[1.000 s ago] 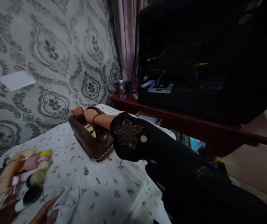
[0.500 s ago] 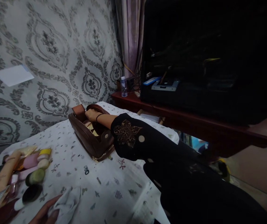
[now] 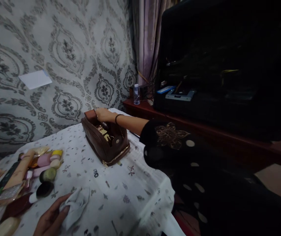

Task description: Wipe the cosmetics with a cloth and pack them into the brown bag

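A brown leather-look zip bag [image 3: 101, 149] sits open on the white patterned cloth [image 3: 115, 196], with gold-coloured items [image 3: 103, 132] inside. My right hand [image 3: 105, 115] is at the bag's far end beside its tan-brown tab [image 3: 90, 114]. Its fingers are curled at the rim, their tips partly hidden. At the lower edge, my left hand [image 3: 54, 214] grips a crumpled pale cloth [image 3: 75, 206] between thumb and fingers. To its left lie several cosmetics, among them a dark bottle with a black cap [image 3: 44, 189], a green-lidded jar [image 3: 49, 174] and a beige tube [image 3: 19, 168].
Behind the bag rises a patterned wall with a white sheet [image 3: 35, 79] on it. At the right stands a dark red table [image 3: 145, 108] bearing a clear bottle [image 3: 136, 95] and a large black screen [image 3: 216, 75]. A purple curtain [image 3: 149, 42] hangs behind.
The view has shifted, so the scene sits further right. My right hand has drawn up slightly toward the bag's far rim, showing more of the inside. My left hand keeps hold of the cloth.
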Demonstrator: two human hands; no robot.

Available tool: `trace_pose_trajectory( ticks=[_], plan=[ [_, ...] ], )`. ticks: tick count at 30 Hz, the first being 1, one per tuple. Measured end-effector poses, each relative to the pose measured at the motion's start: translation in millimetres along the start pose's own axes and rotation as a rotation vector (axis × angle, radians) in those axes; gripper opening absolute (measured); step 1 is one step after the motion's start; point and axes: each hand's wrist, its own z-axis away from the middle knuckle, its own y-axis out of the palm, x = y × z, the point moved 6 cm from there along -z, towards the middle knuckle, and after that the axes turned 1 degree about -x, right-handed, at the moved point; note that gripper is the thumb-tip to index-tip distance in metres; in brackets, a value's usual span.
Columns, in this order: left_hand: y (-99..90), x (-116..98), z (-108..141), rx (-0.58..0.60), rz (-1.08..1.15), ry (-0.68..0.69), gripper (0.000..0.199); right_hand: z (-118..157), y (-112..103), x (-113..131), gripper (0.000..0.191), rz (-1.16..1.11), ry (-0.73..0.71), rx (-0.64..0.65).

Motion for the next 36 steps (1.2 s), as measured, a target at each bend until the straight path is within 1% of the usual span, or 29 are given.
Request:
trace_pose_trajectory(
  ticks=[3,6,7,8,9,10,11,13,15,18,21,22,24,26,28,29,31,33,35,36],
  plan=[
    [-1.4,-3.6,-4.8,0.067,-0.028,-0.028,0.063,13.7,-12.0,1.2,0.029,-0.020,0.004,-0.064],
    [-1.6,-13.8,-2.3,0.056,-0.056,0.016,0.059,41.2,-15.5,12.3,0.033,-0.055,-0.031,-0.125],
    [-0.6,-16.5,0.1,0.043,-0.057,0.019,0.058,53.4,-15.5,19.9,0.036,-0.080,-0.072,-0.164],
    [0.7,-18.9,2.6,0.031,-0.047,0.019,0.058,67.5,-16.8,30.7,0.036,-0.133,-0.163,-0.241],
    [4.0,-20.8,4.9,0.047,-0.039,0.020,0.058,82.5,-17.2,39.8,0.033,-0.178,-0.226,-0.319],
    [4.3,-23.6,6.3,0.017,-0.021,0.044,0.057,97.4,-14.7,49.3,0.032,-0.211,-0.299,-0.366],
    [6.3,-25.6,6.7,0.022,-0.009,0.069,0.054,111.2,-10.1,57.7,0.030,-0.229,-0.358,-0.394],
    [5.0,-27.9,4.6,-0.009,0.058,0.133,0.046,134.8,2.4,70.8,0.028,-0.231,-0.443,-0.450],
    [1.3,-24.8,-0.5,-0.024,0.134,0.155,0.043,150.6,19.7,81.0,0.027,-0.215,-0.497,-0.477],
    [-10.4,-18.0,-7.1,-0.096,0.221,0.170,0.042,161.5,50.6,97.3,0.027,-0.231,-0.550,-0.450],
    [-23.3,-16.2,-8.1,-0.189,0.272,0.195,0.040,169.0,78.4,120.9,0.027,-0.258,-0.630,-0.446],
    [-27.3,-16.4,-7.5,-0.215,0.285,0.197,0.039,171.6,87.7,130.9,0.027,-0.270,-0.671,-0.431],
    [-36.2,-17.4,-6.5,-0.259,0.301,0.197,0.037,175.5,107.2,151.7,0.026,-0.313,-0.750,-0.362],
    [-49.7,-19.8,-6.5,-0.311,0.254,0.213,0.038,175.3,126.5,168.8,0.024,-0.390,-0.759,-0.271],
    [-70.8,-23.7,-7.2,-0.391,0.127,0.256,0.041,170.3,144.9,180.0,0.023,-0.494,-0.692,-0.174],
    [-84.5,-25.9,-7.6,-0.442,0.053,0.282,0.042,167.0,153.4,183.6,0.024,-0.549,-0.646,-0.129],
    [-117.5,-28.1,-8.2,-0.551,-0.041,0.310,0.043,160.5,167.7,187.1,0.026,-0.645,-0.554,-0.055],
    [-155.6,-28.1,-6.9,-0.676,-0.112,0.314,0.041,155.3,177.5,186.2,0.026,-0.710,-0.478,-0.011],
    [-192.7,-25.7,-3.5,-0.809,-0.196,0.293,0.041,152.5,182.5,183.0,0.025,-0.755,-0.437,0.008],
    [-208.3,-23.3,-1.9,-0.863,-0.241,0.274,0.039,152.0,183.7,181.5,0.025,-0.773,-0.434,0.012]
  ],
)
